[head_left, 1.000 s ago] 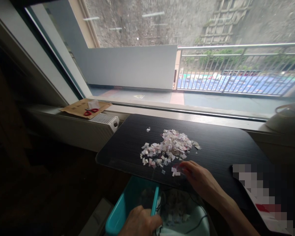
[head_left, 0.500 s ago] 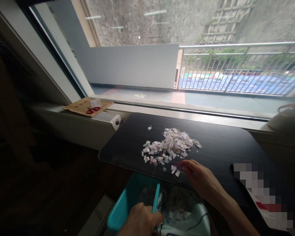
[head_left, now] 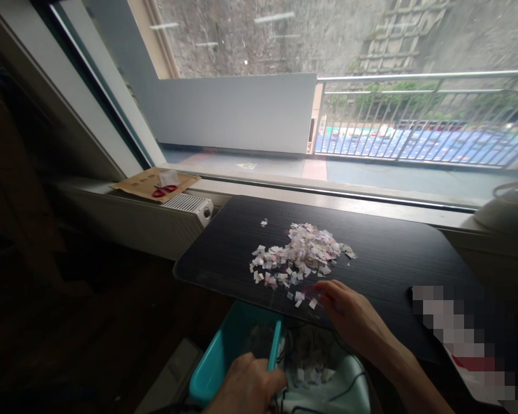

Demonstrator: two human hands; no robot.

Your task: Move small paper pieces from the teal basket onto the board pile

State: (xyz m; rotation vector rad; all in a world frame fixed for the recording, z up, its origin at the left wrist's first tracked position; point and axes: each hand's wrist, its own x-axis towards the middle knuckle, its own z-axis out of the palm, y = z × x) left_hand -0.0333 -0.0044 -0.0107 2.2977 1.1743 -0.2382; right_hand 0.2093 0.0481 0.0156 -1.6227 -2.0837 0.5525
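Note:
My left hand [head_left: 252, 382] is closed around the rim of a teal plastic bin [head_left: 211, 368] below the table's front edge. Over that edge, my right hand [head_left: 343, 305] hangs with its fingers together, next to a few loose paper squares [head_left: 313, 303]. A thin, pinkish see-through piece [head_left: 311, 291] shows at its fingertips; its full shape is hidden. Just beyond lies a heaped pile of small cut paper pieces [head_left: 311, 247] on the black tabletop [head_left: 384, 259]. Under the right hand, a pale green liner or bag [head_left: 349, 382] holds more scraps [head_left: 313, 374].
Red-handled scissors [head_left: 164, 190] and a small clear packet lie on a brown envelope [head_left: 133, 184] on the left sill, above a white radiator [head_left: 194, 210]. A partly blurred-out flat object [head_left: 453, 339] rests at the table's right. A white rounded container [head_left: 507, 207] stands far right.
A couple of paper squares beside my right fingertips have shifted slightly left, toward the table's front edge. My left hand keeps its hold on the bin rim.

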